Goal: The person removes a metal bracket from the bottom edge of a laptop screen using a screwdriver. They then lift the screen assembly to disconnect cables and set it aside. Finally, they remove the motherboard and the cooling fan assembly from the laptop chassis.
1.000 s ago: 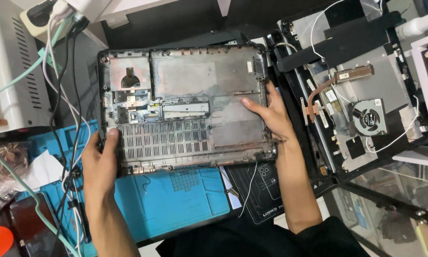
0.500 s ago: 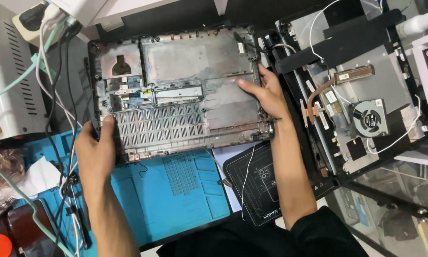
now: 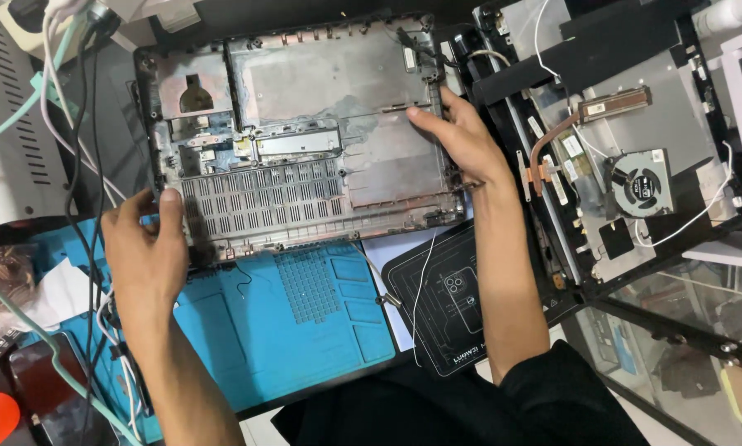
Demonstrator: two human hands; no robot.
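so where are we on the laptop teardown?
Done: the laptop bottom case looks stripped, its bays bare, and the board with fan and copper heatpipe lies apart at right. In hand: left hand and right hand grip the case's edges over the blue repair mat. Left: can't tell from this view.

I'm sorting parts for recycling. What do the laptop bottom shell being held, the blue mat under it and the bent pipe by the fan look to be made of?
Laptop shell: likely moulded plastic, with a dull grey, foil-like lining inside and vent slots. Blue mat: probably silicone, matte, with moulded compartments. Bent pipe: copper by its reddish metallic sheen. Left hand and right hand grip the shell's edges.
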